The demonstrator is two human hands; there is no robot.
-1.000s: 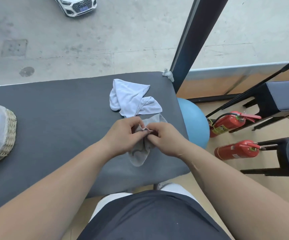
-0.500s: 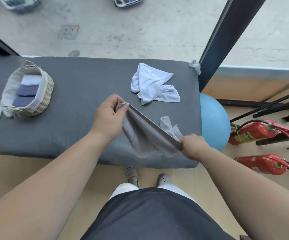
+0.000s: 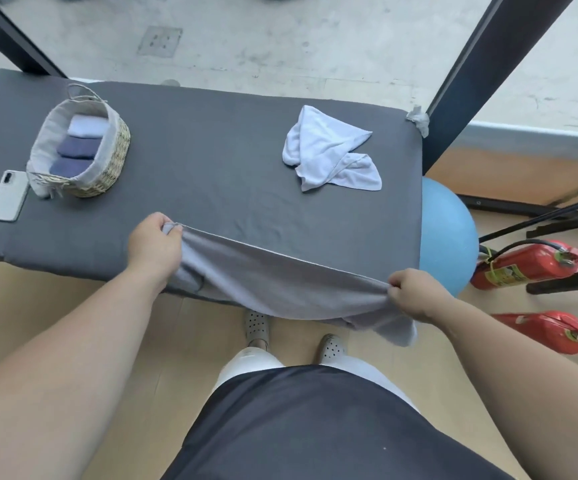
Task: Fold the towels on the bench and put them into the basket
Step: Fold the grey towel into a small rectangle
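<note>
Across our view, dark bench point(image 3: 211, 161). Over near edge, grey towel point(image 3: 280, 289) stretched, our left hand point(image 3: 154, 244) and right hand point(image 3: 415, 292) each pinching corner. Far right, white towel point(image 3: 329, 150) crumpled. Far left, basket point(image 3: 114, 157) holds three folded towels point(image 3: 79, 147): one pale, two blue. Label on extinguisher point(image 3: 523, 265) unreadable.

No writing is legible; the yellow label point(image 3: 506, 274) on the fire extinguisher point(image 3: 531, 260) is blurred.
</note>
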